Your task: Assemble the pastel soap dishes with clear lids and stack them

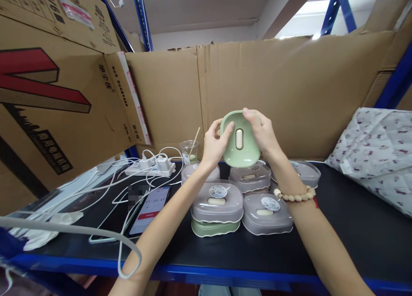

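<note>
Both my hands hold up a glossy green rounded-oblong dish, tilted so that its hollow face is towards me. A cream pill-shaped piece sits at its middle. My left hand grips the left edge, thumb over the face. The upper right edge is in my right hand, whose lower fingers are hidden behind it. Below stand several oblong boxes with greyish see-through lids. The front left box has a green base; the front right box bears a round label.
Left of the boxes lie a phone with a timer, white cables and a power strip. A plastic cup with a stick stands behind. Cardboard walls the back. A patterned bag is at right.
</note>
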Available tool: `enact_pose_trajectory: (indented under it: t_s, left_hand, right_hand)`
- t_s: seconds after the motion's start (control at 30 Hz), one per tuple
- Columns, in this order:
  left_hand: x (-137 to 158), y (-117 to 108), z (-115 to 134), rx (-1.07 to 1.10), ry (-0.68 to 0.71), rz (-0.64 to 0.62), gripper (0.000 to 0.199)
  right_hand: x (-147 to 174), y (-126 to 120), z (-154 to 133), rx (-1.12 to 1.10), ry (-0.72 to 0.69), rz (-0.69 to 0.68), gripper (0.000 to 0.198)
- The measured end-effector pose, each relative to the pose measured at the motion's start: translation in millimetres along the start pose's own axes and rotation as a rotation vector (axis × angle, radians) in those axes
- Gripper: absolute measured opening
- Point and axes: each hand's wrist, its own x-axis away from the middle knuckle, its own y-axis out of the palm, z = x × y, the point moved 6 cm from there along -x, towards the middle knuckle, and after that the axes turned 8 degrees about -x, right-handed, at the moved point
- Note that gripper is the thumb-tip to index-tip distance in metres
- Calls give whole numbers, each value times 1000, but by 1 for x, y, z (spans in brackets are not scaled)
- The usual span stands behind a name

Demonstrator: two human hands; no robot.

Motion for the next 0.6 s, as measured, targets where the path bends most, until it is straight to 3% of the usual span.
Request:
enact_pose_trajectory:
  t_s: [0.23,0.37,0.47,0.6]
  left_hand:
    - [2,1,13,-9,16,-36,19]
    - [0,-1,8,1,-77,-56,16]
    - [-6,-12,1,-14,-192,-13,17]
    - [-12,-35,-2,-14,-345,118,17]
  right_hand:
    - [7,-4,-16,157,-23,74,46]
    - [0,-8,-3,177,137,-62,57]
    - [-9,-31,16,230,313,-91,60]
    - [-16,-83,36,653,371,90,30]
